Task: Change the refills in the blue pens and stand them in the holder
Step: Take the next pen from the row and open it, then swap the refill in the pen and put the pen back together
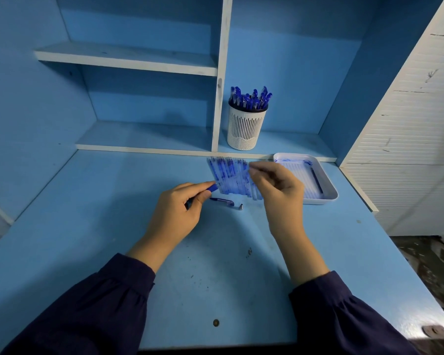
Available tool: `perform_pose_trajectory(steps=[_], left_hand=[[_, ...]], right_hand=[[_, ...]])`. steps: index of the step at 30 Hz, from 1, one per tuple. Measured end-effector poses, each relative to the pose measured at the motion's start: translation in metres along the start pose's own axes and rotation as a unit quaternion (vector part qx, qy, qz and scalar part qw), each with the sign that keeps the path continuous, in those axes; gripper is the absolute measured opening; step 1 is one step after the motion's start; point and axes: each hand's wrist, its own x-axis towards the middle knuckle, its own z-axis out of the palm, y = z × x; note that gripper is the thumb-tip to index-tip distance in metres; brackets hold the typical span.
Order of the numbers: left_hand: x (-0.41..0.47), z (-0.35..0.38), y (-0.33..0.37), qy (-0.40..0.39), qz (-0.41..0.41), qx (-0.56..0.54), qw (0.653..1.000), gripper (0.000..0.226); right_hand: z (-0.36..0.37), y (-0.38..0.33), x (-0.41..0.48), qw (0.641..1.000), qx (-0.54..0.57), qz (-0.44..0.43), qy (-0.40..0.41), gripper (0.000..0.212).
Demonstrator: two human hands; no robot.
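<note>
- The left hand [180, 211], just left of the frame's centre, has its fingers curled round a blue plastic pen [212, 188]. The pen's blue end pokes out past the thumb toward the refills, probably held steady so the other hand can work on it.
- The right hand [280, 187], right of centre, hovers over the refills with thumb and forefinger drawn together. The fingertips are blurred, so I cannot tell whether a refill is pinched there.
- A row of thin clear refills streaked with blue ink [228, 175] lies side by side on the blue tabletop [113, 201], just above the hands. They are likely fanned flat so that one can be picked out singly. They overlap too much to count; well over ten.
- A short blue pen piece [222, 201] and a small grey tip [240, 207], two loose parts, lie just below the row. They look set aside from an opened pen.
- One white plastic tray [321, 199], at right of centre, holds pale tubes and one dark one, probably spent refills.
- One white slotted round holder [246, 131] stands on the lower shelf [292, 143], above centre. Blue-capped pens [251, 98] stand upright in it, roughly ten, presumably the finished ones.
</note>
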Motion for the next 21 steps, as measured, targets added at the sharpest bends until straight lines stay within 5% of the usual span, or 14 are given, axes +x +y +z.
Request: perform_pose_trajectory(steps=[12,17,21], left_hand=[[-0.001,0.0,-0.002,0.009,-0.009,-0.01,1.0,0.022],[0.003,-0.002,-0.005,0.056,0.011,0.021,0.998,0.027],[0.012,-0.012,-0.017,0.076,0.028,0.047,0.996,0.029]], right_hand=[[-0.002,-0.003,0.048,0.984,0.147,0.061,0.082,0.017],[0.014,0.003,0.081,0.991,0.015,0.107,-0.075,0.019],[0.04,0.019,0.097,0.965,-0.147,0.106,-0.19,0.024]])
